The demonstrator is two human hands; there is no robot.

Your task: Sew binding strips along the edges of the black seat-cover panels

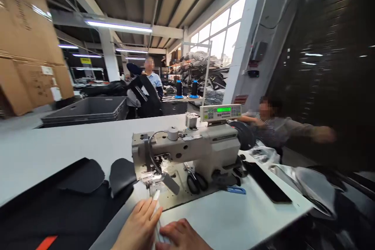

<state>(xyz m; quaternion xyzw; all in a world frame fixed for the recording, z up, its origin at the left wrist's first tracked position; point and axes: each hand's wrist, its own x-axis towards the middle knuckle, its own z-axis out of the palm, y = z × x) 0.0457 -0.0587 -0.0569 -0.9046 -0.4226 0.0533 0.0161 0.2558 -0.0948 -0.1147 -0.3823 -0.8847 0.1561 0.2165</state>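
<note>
White strip (159,231), one, lower centre of the frame, running up towards the needle area of a sewing machine (218,142), frame centre. Left hand (139,218), bottom centre: fingers close together, laid over the strip; whether it grips, cannot tell. Right hand (181,236), just right of it: fingers and thumb narrowed on the strip. Dark fabric (73,215), lower left. Scissors (197,183), black-handled, resting below the machine arm, right of centre. Step in hand, as judged: lining up the strip at the machine. Next move, as judged, calls for an even, straight feed, fingertips clear of the needle.
</note>
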